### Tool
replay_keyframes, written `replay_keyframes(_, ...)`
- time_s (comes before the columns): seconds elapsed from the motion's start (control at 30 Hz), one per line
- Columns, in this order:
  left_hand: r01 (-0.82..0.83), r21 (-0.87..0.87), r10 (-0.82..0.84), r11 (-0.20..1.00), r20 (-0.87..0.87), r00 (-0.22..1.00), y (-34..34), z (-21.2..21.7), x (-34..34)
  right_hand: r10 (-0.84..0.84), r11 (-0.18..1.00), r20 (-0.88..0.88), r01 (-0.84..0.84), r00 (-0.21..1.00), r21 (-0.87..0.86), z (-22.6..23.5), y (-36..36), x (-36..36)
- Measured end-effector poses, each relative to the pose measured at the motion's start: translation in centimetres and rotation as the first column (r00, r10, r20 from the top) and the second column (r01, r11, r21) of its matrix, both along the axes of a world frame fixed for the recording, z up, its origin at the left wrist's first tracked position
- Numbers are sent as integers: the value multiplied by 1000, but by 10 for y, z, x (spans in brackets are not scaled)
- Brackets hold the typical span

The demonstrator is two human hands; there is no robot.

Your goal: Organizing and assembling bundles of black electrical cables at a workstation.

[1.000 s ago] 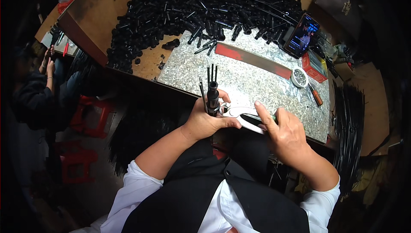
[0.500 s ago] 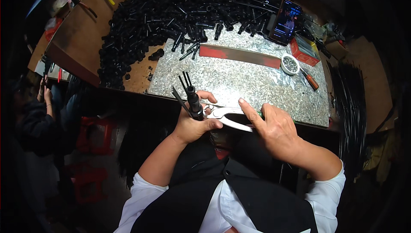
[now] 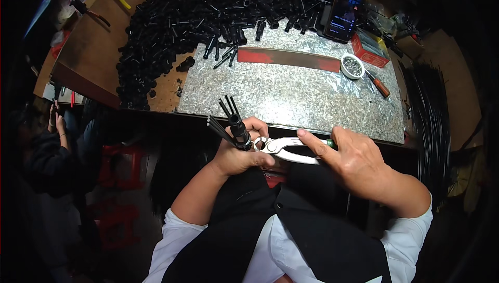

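My left hand [image 3: 240,154] grips a short black tube part [image 3: 237,126] with several thin black rods fanning out of its far end, held just in front of the bench edge. My right hand [image 3: 355,162] is closed on the handles of silver pliers [image 3: 285,147] with a green grip tip. The plier jaws meet the near end of the black part, right beside my left thumb. A large heap of similar black tube parts [image 3: 197,17] covers the back of the bench.
The speckled metal sheet [image 3: 291,93] carries a long red-brown bar [image 3: 288,59], a small white bowl of little metal pieces [image 3: 352,66], a screwdriver [image 3: 378,85], a red box [image 3: 370,52] and a propped phone [image 3: 344,13]. Long black rods [image 3: 431,116] lie at right. Another person [image 3: 39,153] sits at left.
The view has shifted so the bench appears higher and larger. Both hands stay together at the bench edge, the pliers still at the black part; the rods now tilt slightly more leftward.
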State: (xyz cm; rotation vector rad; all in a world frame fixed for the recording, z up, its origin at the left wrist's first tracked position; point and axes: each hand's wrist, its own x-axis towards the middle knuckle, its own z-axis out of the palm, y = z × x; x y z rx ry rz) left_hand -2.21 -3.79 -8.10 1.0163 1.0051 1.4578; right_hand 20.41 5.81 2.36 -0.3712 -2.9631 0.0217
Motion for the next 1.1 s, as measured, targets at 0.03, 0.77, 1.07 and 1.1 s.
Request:
replay_keyframes(0.03,1,-6,-1,1000,2,1000,0,-3,-1,-7,1000,15,7,1000,-21,-2,0,0)
replay_keyframes(0.77,-259,245,223,934,164,961,-3,4,-42,-219,925,66,229,973,-302,-31,27,-24)
replay_keyframes(1.07,-556,137,445,820,458,770,-22,40,-88,-125,987,-290,149,949,62,-84,8,-21)
replay_keyframes(1.1,-570,101,441,815,531,724,-23,39,-89,-59,963,-265,-15,962,-270,-75,-14,-25)
